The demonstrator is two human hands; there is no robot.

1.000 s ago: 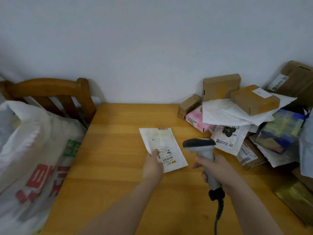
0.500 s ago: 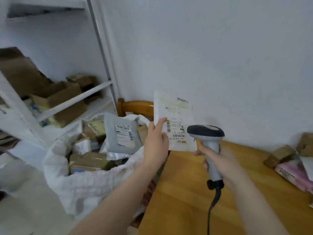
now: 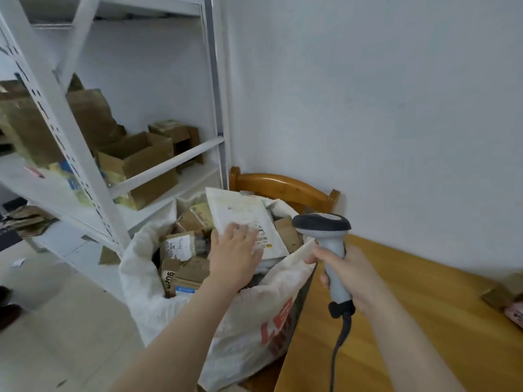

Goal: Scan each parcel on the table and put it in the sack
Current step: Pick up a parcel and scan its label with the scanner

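A flat white parcel [image 3: 240,216] with a printed label lies tilted on top of the boxes inside the white woven sack [image 3: 249,321], left of the table. My left hand [image 3: 233,256] is over the sack mouth, its fingers straight and spread on the parcel's lower edge. My right hand [image 3: 348,275] grips the grey handle of the barcode scanner [image 3: 322,224], held upright above the table's left edge, its cable hanging down.
The sack sits on a wooden chair [image 3: 283,188] against the wall and holds several cardboard parcels. A white metal shelf rack [image 3: 70,154] with open boxes stands to the left. On the wooden table [image 3: 424,321], a brown box [image 3: 501,292] and a pink parcel [image 3: 516,315] show at the right edge.
My left hand lifted the white parcel off the table, carried it left and lowered it into the sack, where its fingers have straightened. The view swung left; the scanner stayed in my right hand.
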